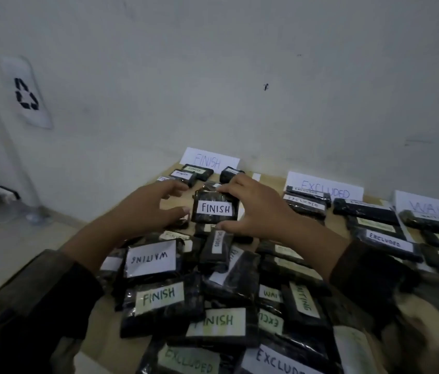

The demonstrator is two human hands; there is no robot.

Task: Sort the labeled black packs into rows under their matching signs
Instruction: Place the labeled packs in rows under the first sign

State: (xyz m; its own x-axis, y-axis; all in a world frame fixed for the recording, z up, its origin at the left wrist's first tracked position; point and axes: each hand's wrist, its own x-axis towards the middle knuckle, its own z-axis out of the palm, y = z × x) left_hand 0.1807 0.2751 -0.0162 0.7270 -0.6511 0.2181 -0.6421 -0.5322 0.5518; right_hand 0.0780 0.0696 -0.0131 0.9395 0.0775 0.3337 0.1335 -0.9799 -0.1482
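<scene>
Right hand (pixel 256 209) pinches a FINISH pack (pixel 215 209), left hand (pixel 150 209) relaxed beside it

Dark camouflage sleeves (pixel 24 306), bare hands (pixel 253 209)

Left hand (pixel 150 209): bare forearm out of the left sleeve (pixel 37 306), reaching forward. Palm turned inward, fingers (pixel 175 186) loosely curved and spread, thumb stretched below them, holding nothing.

Right hand (pixel 258 211): bare forearm out of the right sleeve (pixel 369 271), reaching forward opposite the left. Its fingers curl over the far edge of a pack (pixel 214 209), with the thumb at the near edge, pinching it. The left thumb tip is just beside the pack.
</scene>
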